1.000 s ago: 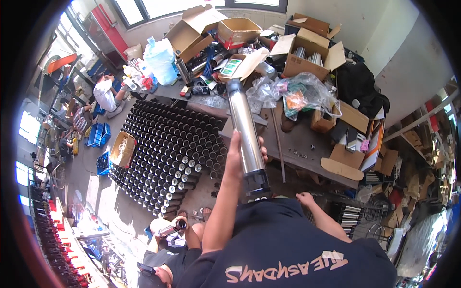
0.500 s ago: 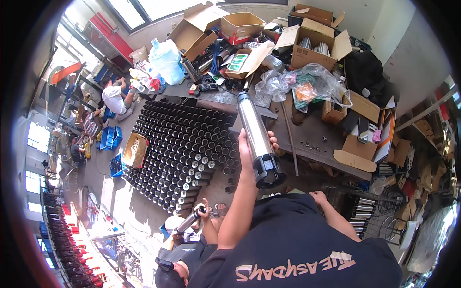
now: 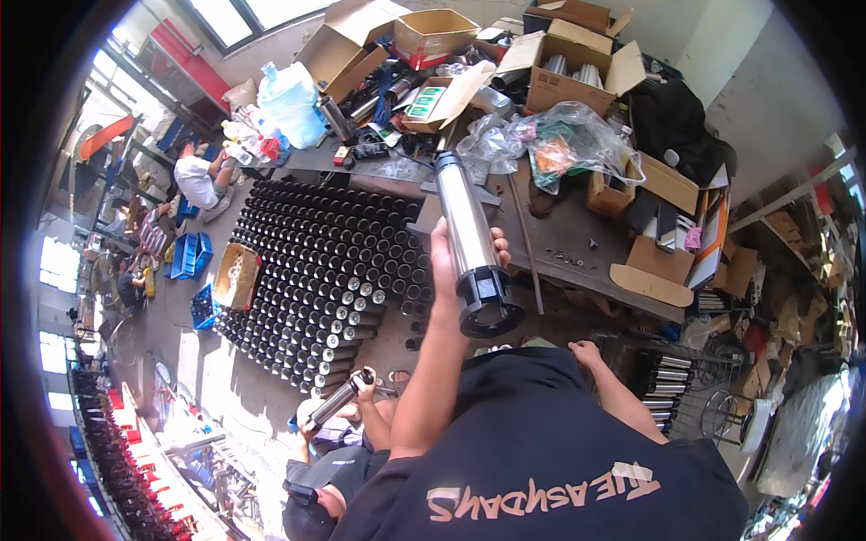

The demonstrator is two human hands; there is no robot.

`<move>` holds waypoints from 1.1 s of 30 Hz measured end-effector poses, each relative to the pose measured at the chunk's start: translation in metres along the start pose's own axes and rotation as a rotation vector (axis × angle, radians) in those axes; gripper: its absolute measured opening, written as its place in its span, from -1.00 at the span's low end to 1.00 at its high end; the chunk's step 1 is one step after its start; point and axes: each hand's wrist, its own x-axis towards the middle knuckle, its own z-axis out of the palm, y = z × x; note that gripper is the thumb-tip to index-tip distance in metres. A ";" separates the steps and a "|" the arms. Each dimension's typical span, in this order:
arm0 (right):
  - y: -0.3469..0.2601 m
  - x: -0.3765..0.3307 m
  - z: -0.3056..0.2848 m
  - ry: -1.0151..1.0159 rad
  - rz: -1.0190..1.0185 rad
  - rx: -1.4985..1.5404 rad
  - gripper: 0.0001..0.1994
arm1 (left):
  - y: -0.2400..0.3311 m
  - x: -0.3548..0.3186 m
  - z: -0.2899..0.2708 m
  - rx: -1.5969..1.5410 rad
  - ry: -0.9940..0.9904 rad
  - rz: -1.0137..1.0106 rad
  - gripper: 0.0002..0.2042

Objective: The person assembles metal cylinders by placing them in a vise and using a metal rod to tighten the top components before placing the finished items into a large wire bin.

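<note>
Tube's drifted a bit right and lower in view since a second ago, same raised pose, arm still extended. Left hand [image 3: 456, 261] is wrapped tight round the steel cylinder [image 3: 469, 239] about two-thirds down its length, just above the black slotted end cap [image 3: 490, 307], which points back toward the wearer; far end tilts away over the desk [image 3: 577, 261]. Holding near the heavy capped end looks like a balance choice for one-handed carry. Right hand [image 3: 585, 352] hangs low beside the torso near a wire rack [image 3: 686, 388] of similar tubes; fingers seem loosely curled on nothing, touching nothing I can make out. Floor below left carries a dense upright grid of black-topped tubes [image 3: 316, 270], packed row to row. Seated co-worker's hand [image 3: 365, 383] at bottom left holds another tube [image 3: 338, 401].
</note>
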 end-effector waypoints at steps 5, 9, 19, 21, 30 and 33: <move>0.011 -0.002 0.001 -0.042 0.150 0.171 -0.60 | 0.008 0.000 -0.006 0.226 0.087 0.039 -0.36; 0.041 0.008 0.000 -0.036 0.066 0.120 -0.63 | 0.003 0.010 -0.008 0.275 0.060 0.111 -0.31; 0.025 0.012 -0.003 -0.014 0.076 0.176 -0.65 | -0.013 0.012 -0.004 -0.228 -0.142 0.019 -0.36; 0.013 0.010 -0.001 -0.030 0.070 0.218 -0.65 | -0.014 0.013 -0.007 -0.243 -0.158 0.010 -0.36; 0.007 0.004 0.015 -0.002 0.036 0.174 -0.64 | 0.012 0.008 -0.010 0.289 -0.077 0.030 -0.40; 0.040 0.017 0.010 0.008 -0.061 0.002 -0.63 | 0.010 -0.007 0.017 0.895 0.106 0.226 -0.50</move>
